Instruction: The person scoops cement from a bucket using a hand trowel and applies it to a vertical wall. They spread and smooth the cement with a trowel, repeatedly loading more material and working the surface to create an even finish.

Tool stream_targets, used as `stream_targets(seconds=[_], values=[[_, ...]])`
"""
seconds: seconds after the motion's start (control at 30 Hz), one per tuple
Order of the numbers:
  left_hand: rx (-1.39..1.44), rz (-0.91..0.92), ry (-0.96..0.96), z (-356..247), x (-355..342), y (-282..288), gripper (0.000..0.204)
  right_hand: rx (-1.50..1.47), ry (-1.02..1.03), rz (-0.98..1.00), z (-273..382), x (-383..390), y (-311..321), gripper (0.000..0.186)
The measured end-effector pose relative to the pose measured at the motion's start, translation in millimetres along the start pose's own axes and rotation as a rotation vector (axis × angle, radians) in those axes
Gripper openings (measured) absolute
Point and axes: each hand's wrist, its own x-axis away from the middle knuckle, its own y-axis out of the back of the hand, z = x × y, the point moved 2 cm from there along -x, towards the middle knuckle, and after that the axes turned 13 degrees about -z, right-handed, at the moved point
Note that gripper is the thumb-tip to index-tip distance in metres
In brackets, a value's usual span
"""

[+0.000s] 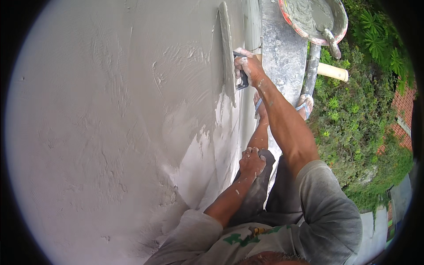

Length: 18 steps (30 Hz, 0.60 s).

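Observation:
My right hand is wrapped round the dark handle of a long plastering trowel. The trowel's narrow blade stands nearly upright in the picture, against or very close to the wall. Wet grey plaster coats most of the wall, with ridges and smears in it. Below the blade lies a paler, thinly covered patch. My left hand is closed over my bent knee, its fingers curled, with no tool showing in it. Plaster spots both my hands and forearms.
A narrow grey scaffold platform runs along the wall, with my sandalled feet on it. A round tub of wet plaster stands at the upper right, a tool handle over its rim. Beside the platform are a pale pole end and green shrubs.

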Motion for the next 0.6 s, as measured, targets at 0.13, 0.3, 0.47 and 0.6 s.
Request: stream_targets(seconds=[0.13, 0.3, 0.47, 0.6], values=[[0.003, 0.020, 0.013, 4.3, -3.4, -3.1, 0.047, -0.011, -0.007, 0.100, 3.6, 48.1, -16.0, 0.019], [0.026, -0.023, -0.116, 28.3, -3.3, -51.4, 0.043, 0.331, 0.109, 0.193, 36.7, 173.1, -47.8, 0.018], [-0.037, -0.136, -0.096, 26.2, 3.6, -52.3, 0.047, 0.200, 0.154, 0.387, 49.6, 245.0, -66.2, 0.024], [-0.025, -0.007, -0.038, 3.1, 4.2, 1.2, 0.048, 0.151, 0.313, 0.417, 53.3, 280.4, -70.7, 0.026]])
